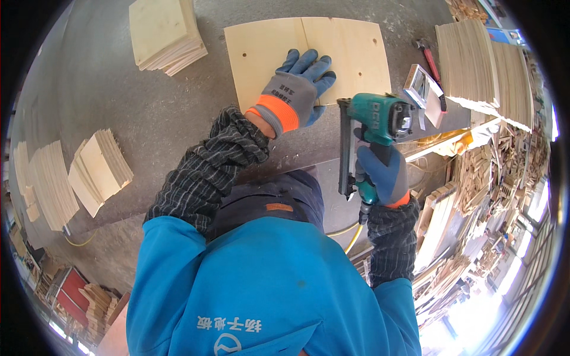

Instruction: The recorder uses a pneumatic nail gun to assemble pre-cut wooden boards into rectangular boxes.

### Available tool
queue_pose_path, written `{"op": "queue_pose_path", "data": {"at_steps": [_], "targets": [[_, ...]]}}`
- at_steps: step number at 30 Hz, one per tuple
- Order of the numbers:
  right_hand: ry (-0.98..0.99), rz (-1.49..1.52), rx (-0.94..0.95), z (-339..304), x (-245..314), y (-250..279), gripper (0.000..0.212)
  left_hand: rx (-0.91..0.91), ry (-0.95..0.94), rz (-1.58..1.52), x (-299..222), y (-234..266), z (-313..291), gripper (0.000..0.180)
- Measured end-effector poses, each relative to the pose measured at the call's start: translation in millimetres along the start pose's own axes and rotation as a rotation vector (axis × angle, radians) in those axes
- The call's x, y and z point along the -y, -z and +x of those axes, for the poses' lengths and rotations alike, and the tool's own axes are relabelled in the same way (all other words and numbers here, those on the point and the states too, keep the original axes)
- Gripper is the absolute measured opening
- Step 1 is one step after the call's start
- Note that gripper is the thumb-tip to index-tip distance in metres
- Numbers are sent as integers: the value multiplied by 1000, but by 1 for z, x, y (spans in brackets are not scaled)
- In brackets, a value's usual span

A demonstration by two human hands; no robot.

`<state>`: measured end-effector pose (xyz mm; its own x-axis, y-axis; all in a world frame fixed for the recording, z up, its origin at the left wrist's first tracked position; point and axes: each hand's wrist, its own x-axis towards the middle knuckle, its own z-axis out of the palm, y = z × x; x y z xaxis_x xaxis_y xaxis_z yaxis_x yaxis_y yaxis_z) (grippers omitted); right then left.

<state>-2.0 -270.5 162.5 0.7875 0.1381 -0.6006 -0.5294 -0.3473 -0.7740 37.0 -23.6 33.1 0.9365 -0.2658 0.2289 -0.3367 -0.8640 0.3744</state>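
A pale wooden panel (pixel 350 50), with a seam down its middle and a few dark knots, lies flat on the grey worktable (pixel 178 98). My left hand (pixel 300 89), in a grey and blue glove with an orange cuff, rests on the panel's near half with its fingers stretched out. My right hand (pixel 385 172), gloved alike, grips the handle of a teal pneumatic nail gun (pixel 380 115). The gun's nose is at the panel's near edge, right of my left hand; whether it touches the wood I cannot tell. A yellow hose (pixel 354 238) runs below the gun.
Thin board stacks stand at the far left (pixel 163 32), near left (pixel 101 169) and far right (pixel 469 65). Right of the panel lie a red-handled hammer (pixel 431 64) and an open box (pixel 423 89). Scrap wood (pixel 481 184) is heaped beyond the table's right edge.
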Motion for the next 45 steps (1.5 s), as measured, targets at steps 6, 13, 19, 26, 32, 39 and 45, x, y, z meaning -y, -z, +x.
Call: {"op": "queue_pose_path", "data": {"at_steps": [6,13,19,26,32,39,45], "targets": [[-36,69,2,-2,11,11,39,24,5,35,-2,2,-1,70],[-20,90,42,4,3,10,43,20,2,35,-3,2,1,69],[1,149,29,-2,4,17,50,1,-16,31,0,4,1,68],[119,780,34,-31,-14,41,60,53,-44,-72,-4,21,7,70],[81,892,-91,-42,-35,47,57,41,317,-1427,-117,48,-27,78],[278,420,-284,-57,-111,86,23,426,188,-1009,-198,-7,-53,105],[100,853,-350,-77,-121,124,19,418,-107,-892,-239,-13,-22,107]]}}
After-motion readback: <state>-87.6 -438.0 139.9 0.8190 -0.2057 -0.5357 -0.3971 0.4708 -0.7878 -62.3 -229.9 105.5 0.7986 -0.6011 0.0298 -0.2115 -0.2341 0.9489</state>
